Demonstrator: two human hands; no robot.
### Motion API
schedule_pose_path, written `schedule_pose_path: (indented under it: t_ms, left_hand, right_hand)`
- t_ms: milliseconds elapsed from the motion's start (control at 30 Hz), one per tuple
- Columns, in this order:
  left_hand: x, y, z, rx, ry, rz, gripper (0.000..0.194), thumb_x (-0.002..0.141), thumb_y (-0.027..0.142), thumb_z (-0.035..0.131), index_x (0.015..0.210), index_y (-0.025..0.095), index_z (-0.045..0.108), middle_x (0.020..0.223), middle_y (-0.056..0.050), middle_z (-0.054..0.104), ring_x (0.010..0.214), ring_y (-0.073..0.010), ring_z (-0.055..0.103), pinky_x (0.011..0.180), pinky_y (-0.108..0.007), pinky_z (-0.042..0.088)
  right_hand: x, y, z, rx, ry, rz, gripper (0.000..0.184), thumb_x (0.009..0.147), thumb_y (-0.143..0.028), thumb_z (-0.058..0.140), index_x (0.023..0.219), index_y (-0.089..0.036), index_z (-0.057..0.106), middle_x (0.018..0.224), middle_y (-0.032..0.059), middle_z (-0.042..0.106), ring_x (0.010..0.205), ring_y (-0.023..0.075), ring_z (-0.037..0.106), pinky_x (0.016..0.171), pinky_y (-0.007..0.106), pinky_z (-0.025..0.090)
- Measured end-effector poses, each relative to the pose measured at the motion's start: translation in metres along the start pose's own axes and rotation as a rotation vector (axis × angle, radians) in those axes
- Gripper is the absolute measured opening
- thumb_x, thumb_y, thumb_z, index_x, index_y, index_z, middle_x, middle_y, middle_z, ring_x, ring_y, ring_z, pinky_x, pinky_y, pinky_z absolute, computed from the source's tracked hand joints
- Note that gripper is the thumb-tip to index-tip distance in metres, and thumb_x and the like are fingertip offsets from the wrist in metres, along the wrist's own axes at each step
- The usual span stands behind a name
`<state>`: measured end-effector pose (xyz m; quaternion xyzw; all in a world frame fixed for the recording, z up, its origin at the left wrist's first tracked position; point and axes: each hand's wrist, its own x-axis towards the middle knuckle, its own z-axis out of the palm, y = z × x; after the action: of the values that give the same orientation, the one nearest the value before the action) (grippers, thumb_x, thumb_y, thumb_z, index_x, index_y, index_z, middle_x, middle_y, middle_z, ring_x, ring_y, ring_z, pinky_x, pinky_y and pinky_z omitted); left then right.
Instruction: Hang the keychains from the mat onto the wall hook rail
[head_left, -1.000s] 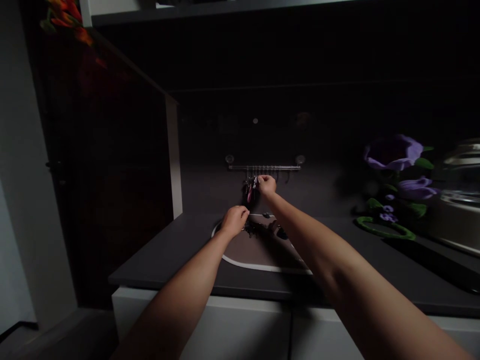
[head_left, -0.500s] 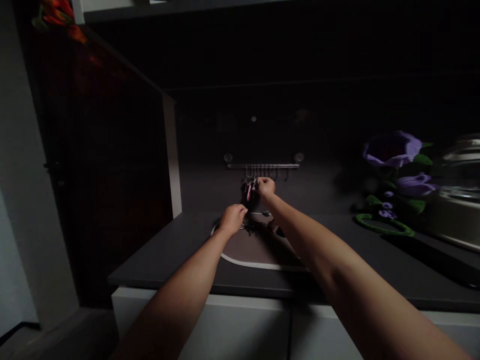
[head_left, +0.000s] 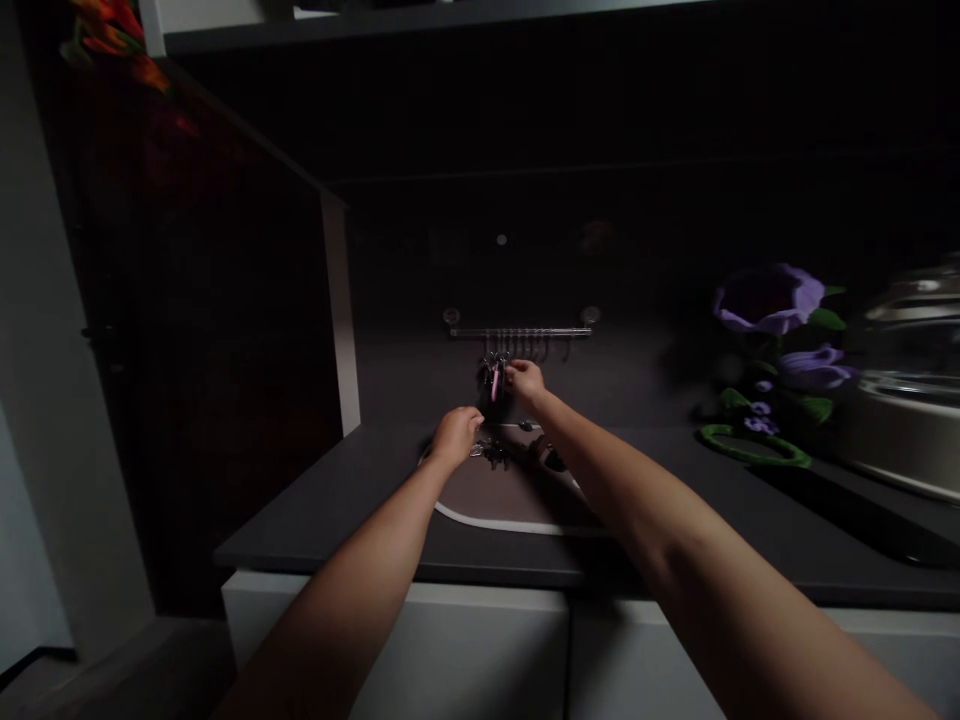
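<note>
The right hand [head_left: 525, 381] reaches up to a bunch of keys [head_left: 493, 373] with a pink tag, hanging from hooks on a steel wall rail [head_left: 520, 332]; its fingers [head_left: 510, 372] are curled at the bunch's right side, but the dim light hides whether they grip it. The left hand [head_left: 456, 436] hangs over the rim of a sink [head_left: 510, 525], its fingers [head_left: 477, 418] bent down just beside a dark metal tangle [head_left: 493, 453], and whether they are closed is unclear. The right forearm [head_left: 615, 470] crosses above the sink. Along the counter [head_left: 315, 515] to the right stand artificial purple flowers [head_left: 769, 300], a green loop [head_left: 754, 450] and a steel pot [head_left: 907, 440].
</note>
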<state>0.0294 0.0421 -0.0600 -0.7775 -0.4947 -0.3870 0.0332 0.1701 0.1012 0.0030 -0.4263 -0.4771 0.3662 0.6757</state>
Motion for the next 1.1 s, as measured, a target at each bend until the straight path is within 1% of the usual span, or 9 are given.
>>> schedule_pose_path:
  t_ms: [100,167,333,500,667,767,867,1000,1100]
  left_hand:
    - [-0.001,-0.001,-0.001,-0.016,0.015,-0.003,0.022,0.082,0.021,0.044,0.082,0.017,0.065,0.083,-0.005,0.066,0.079,-0.0148,0.055,0.071,-0.024,0.038]
    - [-0.002,-0.001,-0.003,-0.026,0.026,-0.004,0.021,0.082,0.020,0.044,0.084,0.017,0.065,0.085,-0.006,0.066,0.080,-0.0152,0.056,0.072,-0.024,0.038]
    - [-0.003,-0.001,-0.005,-0.019,0.020,-0.013,0.023,0.082,0.019,0.043,0.084,0.017,0.066,0.084,-0.005,0.066,0.080,-0.0149,0.056,0.073,-0.024,0.039]
    - [-0.003,-0.001,-0.006,-0.029,-0.024,0.006,0.021,0.080,0.017,0.046,0.086,0.016,0.066,0.087,-0.006,0.066,0.083,-0.0156,0.057,0.075,-0.024,0.040]
    - [-0.005,-0.004,-0.006,-0.028,-0.046,0.006,0.020,0.079,0.018,0.048,0.089,0.016,0.066,0.091,-0.006,0.066,0.086,-0.0155,0.057,0.078,-0.024,0.040]
    - [-0.007,-0.004,-0.006,-0.011,-0.076,0.004,0.020,0.079,0.019,0.049,0.092,0.015,0.065,0.095,-0.007,0.065,0.090,-0.0159,0.056,0.081,-0.025,0.040]
    - [-0.008,-0.005,-0.006,0.017,-0.116,0.003,0.021,0.078,0.020,0.051,0.093,0.016,0.065,0.097,-0.006,0.065,0.091,-0.0159,0.055,0.082,-0.025,0.040]
    - [-0.008,-0.005,-0.005,0.058,-0.174,0.002,0.022,0.078,0.022,0.052,0.095,0.016,0.065,0.098,-0.007,0.064,0.093,-0.0167,0.055,0.083,-0.026,0.040]
    - [-0.009,-0.006,-0.004,0.084,-0.209,-0.002,0.023,0.077,0.026,0.052,0.093,0.016,0.066,0.096,-0.008,0.064,0.090,-0.0173,0.055,0.080,-0.026,0.040]
  right_hand:
    - [-0.008,-0.001,-0.005,-0.045,0.005,0.047,0.030,0.070,-0.008,0.052,0.099,-0.014,0.050,0.069,-0.0001,0.056,0.052,0.0060,0.050,0.053,0.020,0.047]
    - [-0.014,-0.003,-0.008,-0.096,-0.002,0.050,0.032,0.070,-0.009,0.052,0.101,-0.014,0.051,0.077,0.0024,0.058,0.055,0.0064,0.052,0.053,0.020,0.046]
    - [-0.031,-0.009,-0.014,-0.204,-0.025,0.045,0.029,0.071,-0.012,0.052,0.100,-0.015,0.052,0.089,0.0049,0.059,0.062,0.0069,0.053,0.056,0.020,0.045]
    - [-0.050,-0.006,-0.020,-0.221,-0.086,0.014,0.023,0.072,-0.012,0.051,0.095,-0.013,0.054,0.092,0.0060,0.060,0.062,0.0058,0.053,0.059,0.019,0.045]
    - [-0.063,0.013,-0.030,-0.339,-0.152,-0.097,0.021,0.073,-0.015,0.053,0.094,-0.014,0.057,0.086,0.0043,0.062,0.068,0.0078,0.056,0.070,0.024,0.046]
    - [-0.072,0.023,-0.037,-0.481,-0.207,-0.202,0.021,0.073,-0.016,0.054,0.094,-0.014,0.059,0.089,0.0052,0.064,0.077,0.0104,0.058,0.077,0.027,0.045]
    - [-0.083,0.027,-0.043,-0.669,-0.265,-0.320,0.022,0.075,-0.015,0.053,0.096,-0.015,0.060,0.095,0.0063,0.064,0.087,0.0130,0.058,0.084,0.028,0.042]
    - [-0.092,0.027,-0.046,-0.915,-0.379,-0.421,0.023,0.076,-0.014,0.051,0.096,-0.015,0.062,0.098,0.0083,0.064,0.091,0.0162,0.058,0.085,0.028,0.041]
    - [-0.091,0.028,-0.043,-0.992,-0.429,-0.443,0.022,0.076,-0.012,0.050,0.094,-0.016,0.064,0.097,0.0077,0.065,0.092,0.0165,0.057,0.084,0.026,0.040]
